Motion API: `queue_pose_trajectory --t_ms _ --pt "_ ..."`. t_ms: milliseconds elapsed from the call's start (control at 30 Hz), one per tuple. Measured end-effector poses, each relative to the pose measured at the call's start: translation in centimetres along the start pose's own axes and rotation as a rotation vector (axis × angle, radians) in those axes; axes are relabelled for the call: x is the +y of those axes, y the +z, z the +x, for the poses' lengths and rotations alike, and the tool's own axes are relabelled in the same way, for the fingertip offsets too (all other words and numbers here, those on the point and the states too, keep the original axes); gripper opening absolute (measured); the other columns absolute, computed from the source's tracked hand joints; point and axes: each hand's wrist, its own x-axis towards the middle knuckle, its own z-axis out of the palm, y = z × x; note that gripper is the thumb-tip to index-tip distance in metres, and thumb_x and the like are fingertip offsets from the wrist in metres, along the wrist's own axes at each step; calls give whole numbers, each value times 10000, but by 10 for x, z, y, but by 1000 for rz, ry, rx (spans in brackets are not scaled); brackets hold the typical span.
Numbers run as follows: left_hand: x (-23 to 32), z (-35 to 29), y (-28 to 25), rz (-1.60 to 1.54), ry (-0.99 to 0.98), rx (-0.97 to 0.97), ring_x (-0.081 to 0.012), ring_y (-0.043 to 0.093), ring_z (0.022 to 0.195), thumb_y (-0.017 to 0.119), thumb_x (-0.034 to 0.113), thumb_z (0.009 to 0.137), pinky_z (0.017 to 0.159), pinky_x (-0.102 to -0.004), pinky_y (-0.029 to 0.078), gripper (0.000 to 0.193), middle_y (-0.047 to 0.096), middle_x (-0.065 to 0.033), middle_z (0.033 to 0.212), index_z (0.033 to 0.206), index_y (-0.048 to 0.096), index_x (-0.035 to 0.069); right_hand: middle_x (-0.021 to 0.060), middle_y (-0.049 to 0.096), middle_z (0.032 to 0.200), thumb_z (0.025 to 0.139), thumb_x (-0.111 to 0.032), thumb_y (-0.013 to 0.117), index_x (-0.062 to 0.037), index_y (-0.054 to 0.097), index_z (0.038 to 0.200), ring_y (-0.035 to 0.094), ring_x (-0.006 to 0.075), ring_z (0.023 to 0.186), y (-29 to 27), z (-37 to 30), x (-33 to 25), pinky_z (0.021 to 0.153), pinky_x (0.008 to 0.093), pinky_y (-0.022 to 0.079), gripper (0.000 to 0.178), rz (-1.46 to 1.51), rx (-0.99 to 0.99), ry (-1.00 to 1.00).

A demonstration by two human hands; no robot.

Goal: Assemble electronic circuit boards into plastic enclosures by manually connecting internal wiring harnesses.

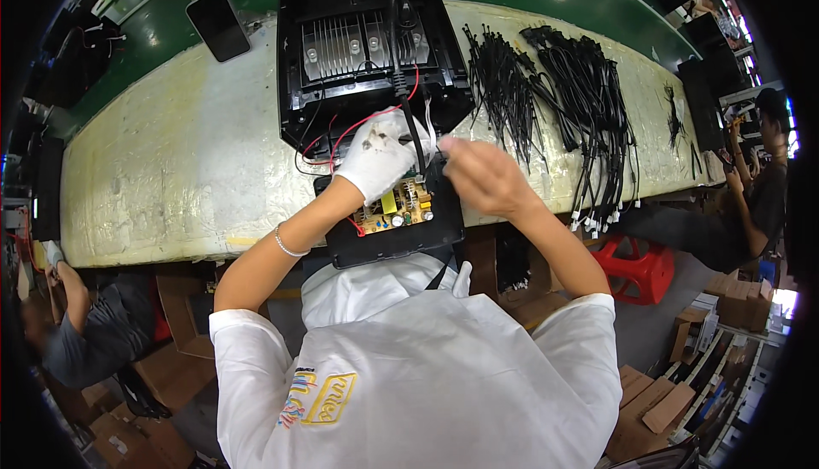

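A black housing (294,85) with a finned metal heat sink (345,49) lies opened in front of me. Its detached black panel (375,251), nearest my body, carries a tan circuit board (399,211) with a yellow component. My left hand (375,155), in a stained white glove, bends its fingers round white wires (429,119) between housing and board. A thick black cable (413,132) crosses in front of the glove, and a red wire (358,121) arches over it. Just right of these wires is my bare right hand (485,177), blurred, fingertips pinched together; what they hold is unclear.
Bundles of thin black cables (503,85) and black cables with white connectors (589,93) lie on the pale worktable (171,145) to the right. A phone (218,25) leans on a post. A red stool (633,268) stands below; people sit at both sides.
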Motion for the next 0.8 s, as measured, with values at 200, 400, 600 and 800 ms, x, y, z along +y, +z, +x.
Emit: queue_pose_trajectory --t_ms 200,400,600,800 --pt "-13 -17 -10 230 108 97 -313 623 868 612 135 821 773 -384 507 106 629 -135 925 843 629 33 155 659 1170 754 -40 652 -5 556 851 632 259 989 12 16 -2 792 354 560 141 -50 -30 -125" --pt "13 -10 -13 -44 381 275 -285 624 869 675 24 791 767 -350 518 99 606 -113 927 850 596 33 165 614 1187 738 -63 673 5 609 901 610 271 905 22 9 -12 770 350 524 188 19 45 127" --pt "3 3 -7 218 398 -23 -277 641 839 644 3 796 729 -346 542 239 636 -92 971 1023 623 75 167 533 987 741 103 693 32 599 936 551 300 810 24 -2 -29 689 360 475 228 128 156 461" --pt "-2 -9 -9 385 577 94 -238 639 884 615 36 781 732 -322 547 428 659 -46 1020 1203 603 104 154 532 954 784 79 685 27 596 931 545 278 779 14 -4 -25 679 343 462 179 282 164 609"
